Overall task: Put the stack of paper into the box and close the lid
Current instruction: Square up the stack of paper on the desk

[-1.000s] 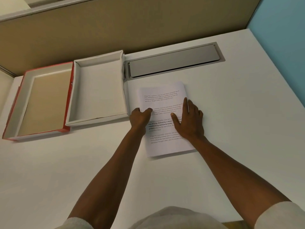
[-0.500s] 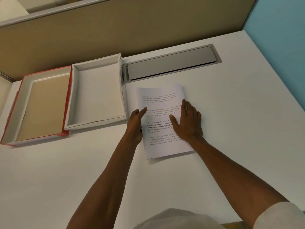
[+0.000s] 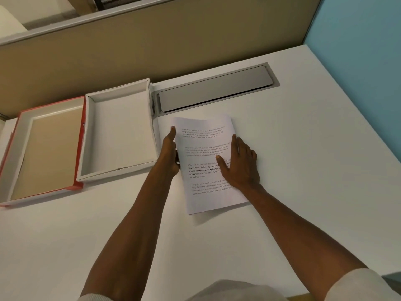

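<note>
A stack of printed white paper (image 3: 206, 146) lies on the white desk, just right of the box. My left hand (image 3: 170, 152) is at the stack's left edge, thumb on top and fingers tucked under that edge, which is slightly raised. My right hand (image 3: 240, 165) lies flat with spread fingers on the right half of the top sheet. The white open box (image 3: 118, 132) stands empty to the left of the paper. Its red-edged lid (image 3: 46, 148) lies upside down further left, beside the box.
A grey metal cable hatch (image 3: 214, 92) is set into the desk behind the paper. A tan partition (image 3: 152, 51) runs along the desk's back edge and a blue wall (image 3: 358, 51) stands on the right. Bare desk surface (image 3: 303, 159) extends to the right and in front.
My left hand has slid forward along the stack's left edge and gone from a closed fist to fingers hooked under it. My right hand keeps pressing the sheets. The camera has tilted a little.
</note>
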